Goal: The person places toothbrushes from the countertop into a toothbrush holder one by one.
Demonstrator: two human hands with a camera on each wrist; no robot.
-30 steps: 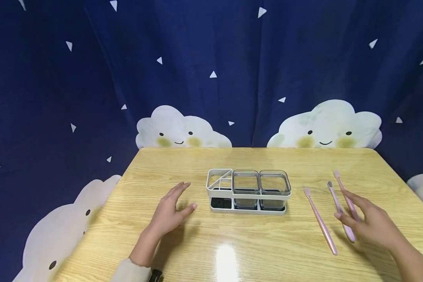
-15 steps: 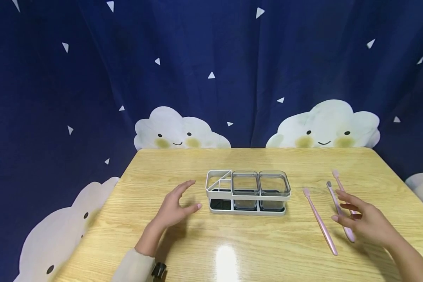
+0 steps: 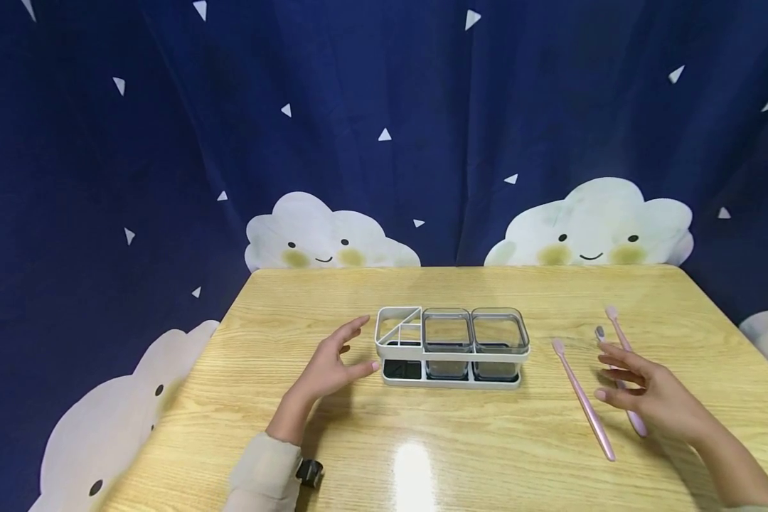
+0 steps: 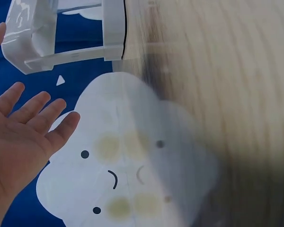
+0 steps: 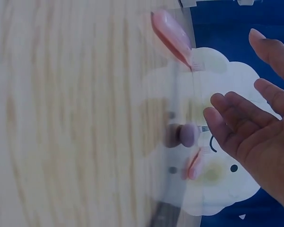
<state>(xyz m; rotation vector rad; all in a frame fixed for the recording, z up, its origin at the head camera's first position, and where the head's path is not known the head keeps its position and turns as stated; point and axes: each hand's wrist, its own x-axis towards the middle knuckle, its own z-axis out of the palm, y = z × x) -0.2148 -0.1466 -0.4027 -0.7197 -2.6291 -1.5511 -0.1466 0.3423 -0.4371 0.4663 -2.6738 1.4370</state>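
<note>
A white toothbrush holder [image 3: 451, 358] with two clear square cups [image 3: 446, 331] stands mid-table. My left hand [image 3: 333, 363] is just left of it, fingers spread and relaxed, thumb tip right by its lower left corner. The left wrist view shows that hand [image 4: 28, 127] holding nothing beside the holder [image 4: 80, 54]. On the right lie three toothbrushes: a pink one [image 3: 585, 402] to the left, a lilac one [image 3: 637, 424] in the middle, and another pink one [image 3: 619, 331]. My right hand [image 3: 659, 402] hovers over the latter two with bent, loose fingers, partly hiding them. Nothing is in its grasp.
The wooden table [image 3: 499, 455] has its far edge against a dark blue curtain [image 3: 358, 107] printed with white clouds and triangles. A black band [image 3: 310, 472] sits at the left sleeve.
My left hand has moved right and forward, closer to the holder. My right hand has shifted slightly left over the toothbrushes, its fingers now more bent. The holder and toothbrushes have stayed put.
</note>
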